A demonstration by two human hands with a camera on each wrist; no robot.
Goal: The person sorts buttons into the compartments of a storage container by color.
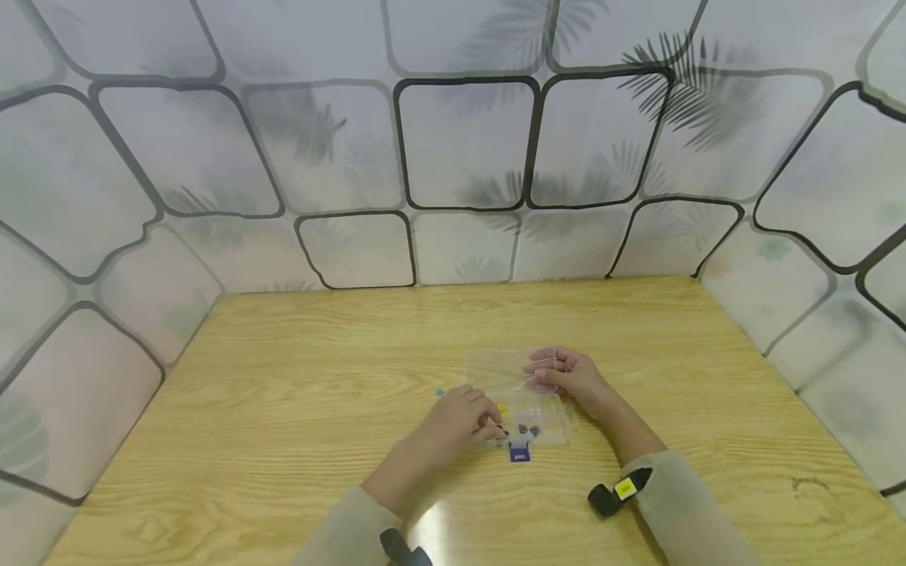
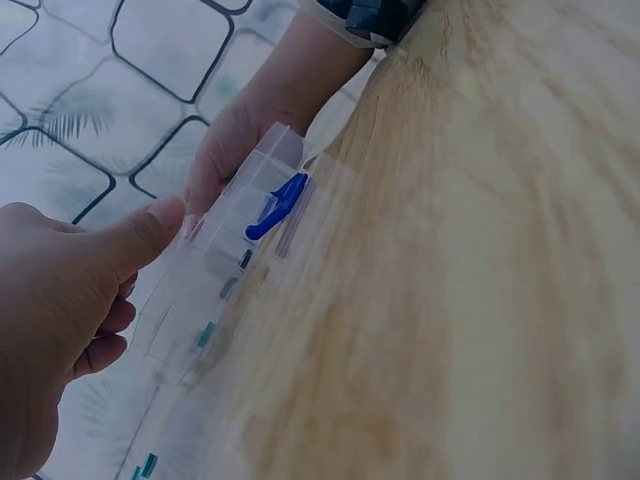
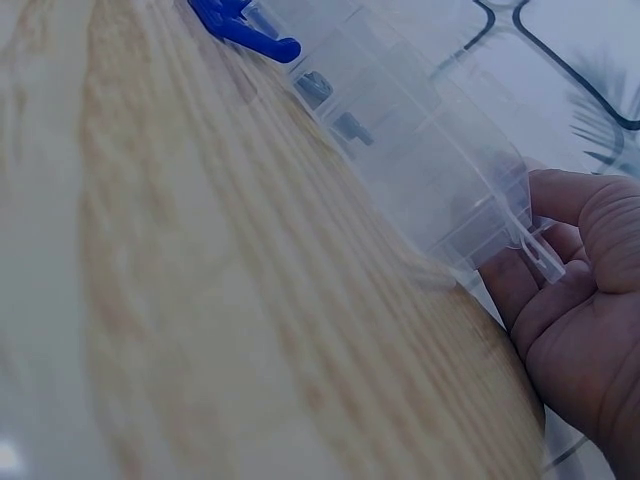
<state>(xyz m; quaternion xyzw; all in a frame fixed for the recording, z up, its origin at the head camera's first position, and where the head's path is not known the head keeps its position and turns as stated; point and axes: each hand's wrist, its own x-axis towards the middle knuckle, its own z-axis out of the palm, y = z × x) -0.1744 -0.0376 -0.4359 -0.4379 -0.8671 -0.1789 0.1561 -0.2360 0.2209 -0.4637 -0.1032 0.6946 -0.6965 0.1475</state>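
A clear plastic compartment box (image 1: 548,409) lies on the table with its lid (image 1: 495,368) raised at the back. Its blue latch (image 1: 519,453) hangs at the front. My right hand (image 1: 576,381) grips the right edge of the lid between thumb and fingers. My left hand (image 1: 456,417) reaches into the box's left part, fingers bent and thumb low; I cannot tell whether its fingertips pinch anything. Small dark pieces (image 1: 534,431) lie in a front compartment, and a small yellow piece (image 1: 502,408) is farther back. In the left wrist view, a teal piece (image 2: 206,334) shows through the clear plastic.
A small teal-blue piece (image 1: 440,392) lies on the wooden table (image 1: 318,377), just left of the box. Patterned fabric walls (image 1: 463,145) stand around the table's back and sides. Dark wrist cameras (image 1: 605,499) are strapped over both sleeves.
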